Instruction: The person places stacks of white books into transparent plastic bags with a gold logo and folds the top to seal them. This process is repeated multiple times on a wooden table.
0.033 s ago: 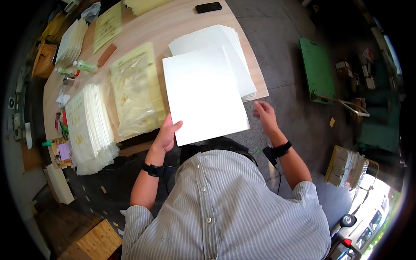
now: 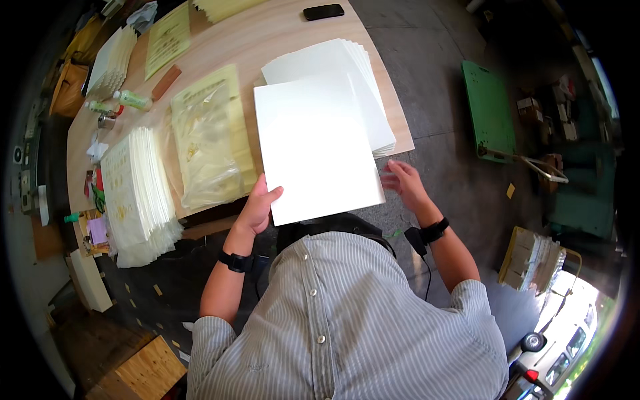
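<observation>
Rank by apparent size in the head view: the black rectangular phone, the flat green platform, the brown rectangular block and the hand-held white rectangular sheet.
1. White sheet
2. Green platform
3. Black phone and brown block: too alike in size to rank apart

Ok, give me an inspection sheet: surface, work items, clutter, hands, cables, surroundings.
Surface: pale wood-grain table, partly covered.
Work items: white rectangular sheet held at the table's near edge, overlapping a fanned stack of white sheets; yellow printed stack under clear plastic to its left.
Clutter: black rectangular phone at the far edge; reddish-brown block and green-labelled bottle on the left.
Hands: left hand grips the sheet's lower left, thumb on top; right hand beside its right edge, contact unclear.
Cables: thin black cable below the right wrist.
Surroundings: green flat trolley and white vehicle on the right.
</observation>
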